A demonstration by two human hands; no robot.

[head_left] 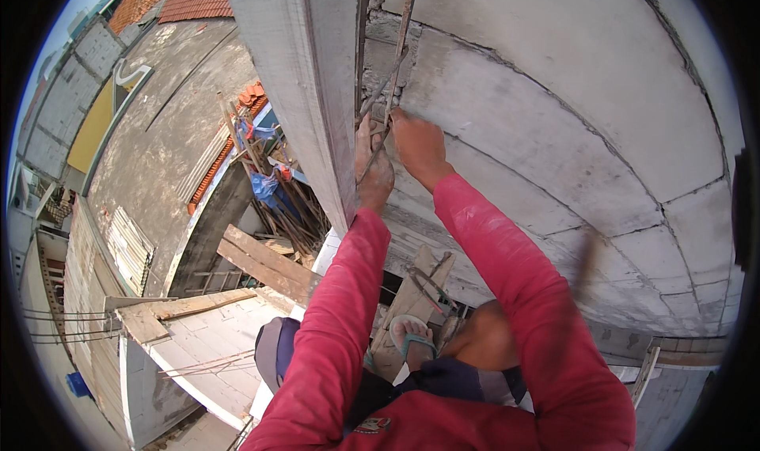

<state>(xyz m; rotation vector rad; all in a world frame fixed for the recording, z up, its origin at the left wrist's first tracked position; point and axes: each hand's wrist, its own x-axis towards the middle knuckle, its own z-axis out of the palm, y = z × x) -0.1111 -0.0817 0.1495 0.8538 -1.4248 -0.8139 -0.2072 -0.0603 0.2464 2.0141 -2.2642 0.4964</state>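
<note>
We judge the step in hand to be close handwork on the steel rods (406, 25), which stand in the narrow gap between the pale upright board (305, 71) and the block wall (522, 111). Our left hand (375, 168) reaches up behind a rod; our right hand (420, 146) curls in beside it (fingertips hidden, so we cannot tell what either grip holds). The next move seems to call for 2 steady hands and careful fingers there.
</note>
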